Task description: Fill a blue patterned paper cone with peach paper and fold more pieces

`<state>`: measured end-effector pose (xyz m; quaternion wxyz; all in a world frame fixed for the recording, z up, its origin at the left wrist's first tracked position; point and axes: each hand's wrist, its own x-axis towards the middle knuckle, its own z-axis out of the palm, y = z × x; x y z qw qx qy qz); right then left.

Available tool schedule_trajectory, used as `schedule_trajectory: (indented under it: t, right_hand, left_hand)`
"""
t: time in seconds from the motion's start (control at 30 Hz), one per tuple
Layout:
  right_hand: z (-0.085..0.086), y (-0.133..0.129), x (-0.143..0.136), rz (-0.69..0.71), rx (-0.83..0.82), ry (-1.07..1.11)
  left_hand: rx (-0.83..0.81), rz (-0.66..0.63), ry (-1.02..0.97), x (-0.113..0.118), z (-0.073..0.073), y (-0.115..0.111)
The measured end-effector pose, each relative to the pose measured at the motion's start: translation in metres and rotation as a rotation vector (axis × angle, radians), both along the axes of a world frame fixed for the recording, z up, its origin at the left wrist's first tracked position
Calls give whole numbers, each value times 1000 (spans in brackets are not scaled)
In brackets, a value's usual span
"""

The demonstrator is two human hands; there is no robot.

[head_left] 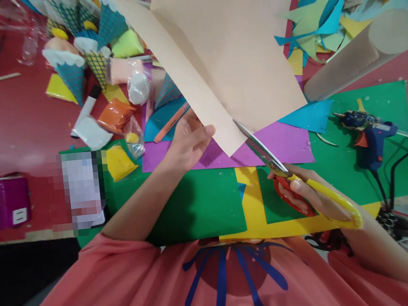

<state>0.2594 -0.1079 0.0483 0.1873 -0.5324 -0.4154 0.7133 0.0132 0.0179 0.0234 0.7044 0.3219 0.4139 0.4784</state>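
So the red worktop [11, 104] is the biggest thing here, running off both sides of the frame, and a green sheet [202, 206] covers a good part of it across the lower middle. Next down is the peach sheet [237, 48], filling the upper middle with its lower edge lying over a smaller purple sheet [278, 141]. A narrow strip of the peach angles from the upper left down to the centre, and the scissors [281, 168] have their blade tips right where strip and sheet meet; I can't tell how far up the cut goes. For a clean edge I'd keep the strip slightly taut, feed the paper deep toward the pivot, take long strokes without closing fully on the tips, and mind the purple underneath so it doesn't get snipped too. Left hand [190, 142], centre of frame: thumb over the strip's left edge, other fingers [202, 133] curled in beneath, so a light pinch with hardly any gap, well clear of the blades. Right hand [307, 191], lower right: fingers wrapped around the red handle, thumb against the yellow one, blades looking only slightly parted.
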Motion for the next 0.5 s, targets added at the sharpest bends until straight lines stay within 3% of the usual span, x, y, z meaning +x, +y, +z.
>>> schedule_trajectory:
  t: [0.33, 0.5]
  right_hand:
    - [3, -4, 6, 34, -48, -66]
    - [4, -9, 13, 56, -41, -99]
  left_hand:
    - [-51, 59, 9, -4, 0, 4]
    - [-1, 99, 38, -5, -4, 2]
